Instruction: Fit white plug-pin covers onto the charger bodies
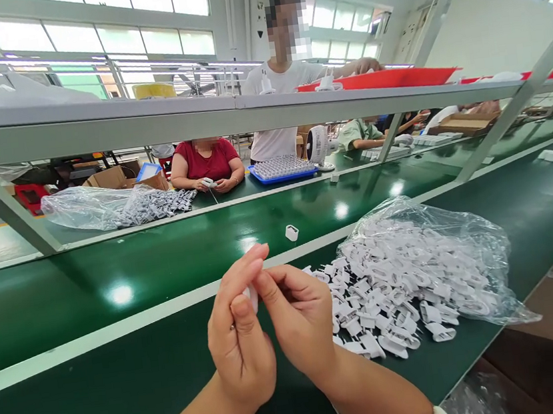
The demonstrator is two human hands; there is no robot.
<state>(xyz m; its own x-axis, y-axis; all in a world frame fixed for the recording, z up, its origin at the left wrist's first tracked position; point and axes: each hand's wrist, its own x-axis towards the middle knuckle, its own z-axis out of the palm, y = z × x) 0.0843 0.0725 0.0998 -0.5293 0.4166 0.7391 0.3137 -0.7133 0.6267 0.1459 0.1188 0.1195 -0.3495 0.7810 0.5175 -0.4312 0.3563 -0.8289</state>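
My left hand (239, 336) and my right hand (300, 315) meet above the green bench (104, 403), fingers pinched together on a small white plastic part (253, 297) that shows only between the fingertips. Just right of my right hand lies a heap of white plastic clips (392, 287), spilling out of a clear plastic bag (462, 238). A single white part (292, 232) lies alone on the green conveyor belt (162, 261) beyond my hands.
A grey metal shelf (194, 113) crosses overhead, carrying a red tray (392, 78). Across the belt, a seated person in red handles parts beside another bag of clips (115, 210) and a blue tray (282, 169). Another person stands behind. A small fan (316, 145) stands there.
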